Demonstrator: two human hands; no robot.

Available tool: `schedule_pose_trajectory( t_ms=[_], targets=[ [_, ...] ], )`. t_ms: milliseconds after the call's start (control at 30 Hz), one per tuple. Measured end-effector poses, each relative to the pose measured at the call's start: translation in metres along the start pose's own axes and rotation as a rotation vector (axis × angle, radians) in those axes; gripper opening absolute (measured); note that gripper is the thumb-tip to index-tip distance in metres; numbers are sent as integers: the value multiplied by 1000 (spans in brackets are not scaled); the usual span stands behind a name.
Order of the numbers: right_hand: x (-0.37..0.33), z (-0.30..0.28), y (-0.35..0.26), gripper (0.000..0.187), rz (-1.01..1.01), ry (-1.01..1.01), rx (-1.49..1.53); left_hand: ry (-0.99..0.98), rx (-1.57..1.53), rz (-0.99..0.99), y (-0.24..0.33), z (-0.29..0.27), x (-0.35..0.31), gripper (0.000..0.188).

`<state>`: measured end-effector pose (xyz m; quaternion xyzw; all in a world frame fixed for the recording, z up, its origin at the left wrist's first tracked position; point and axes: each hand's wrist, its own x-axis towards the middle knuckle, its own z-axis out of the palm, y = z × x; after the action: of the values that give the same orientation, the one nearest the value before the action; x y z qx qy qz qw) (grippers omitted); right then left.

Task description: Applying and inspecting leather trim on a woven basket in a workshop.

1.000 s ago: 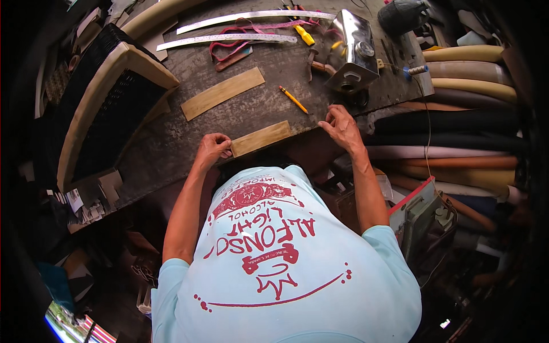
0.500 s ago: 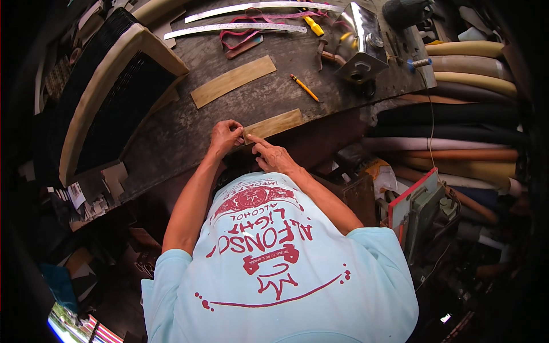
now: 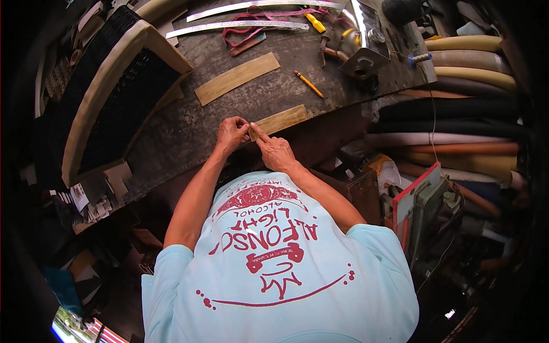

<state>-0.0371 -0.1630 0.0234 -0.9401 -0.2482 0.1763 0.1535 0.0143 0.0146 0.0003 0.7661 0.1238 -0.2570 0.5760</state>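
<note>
The worktable point(image 3: 163, 134) is occupied by metal rulers point(image 3: 237, 26), a can point(image 3: 373, 57) and a pencil point(image 3: 309, 84). The nearer tan strip point(image 3: 283, 119) is laid along its near edge, long axis slanting away rightward. Its left end is touched by the right hand point(image 3: 275, 151), forefinger outstretched; there the left hand point(image 3: 231, 134) is pinched almost together, any hold hidden.

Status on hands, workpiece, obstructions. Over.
Left hand, right hand: both at left end of nearer tan, flat, rectangular strip. Slim yellow pencil beyond, out of way.
</note>
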Motion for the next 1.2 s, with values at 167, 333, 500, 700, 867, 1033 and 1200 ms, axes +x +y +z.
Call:
schedule_pose_trajectory(
  t_ms=[167,333,500,700,867,1033,1200],
  targets=[
    [-29,-19,41,21,84,169,182,41,1,-1,-3,3,0,14],
    [-30,-34,49,20,256,61,110,16,-36,5,-3,3,1,13],
    [-32,4,53,16,77,42,-218,50,-2,31,-6,6,1,13],
    [-50,-33,98,21,234,152,-197,74,69,41,-1,7,-3,12],
    [-49,-81,151,23,421,482,28,82,9,-1,2,3,-8,13],
    [-31,-119,215,26,399,436,-59,78,11,-4,3,1,-12,13],
    [2,-143,264,41,456,82,-92,70,-10,-7,3,2,-8,13]
  ],
)
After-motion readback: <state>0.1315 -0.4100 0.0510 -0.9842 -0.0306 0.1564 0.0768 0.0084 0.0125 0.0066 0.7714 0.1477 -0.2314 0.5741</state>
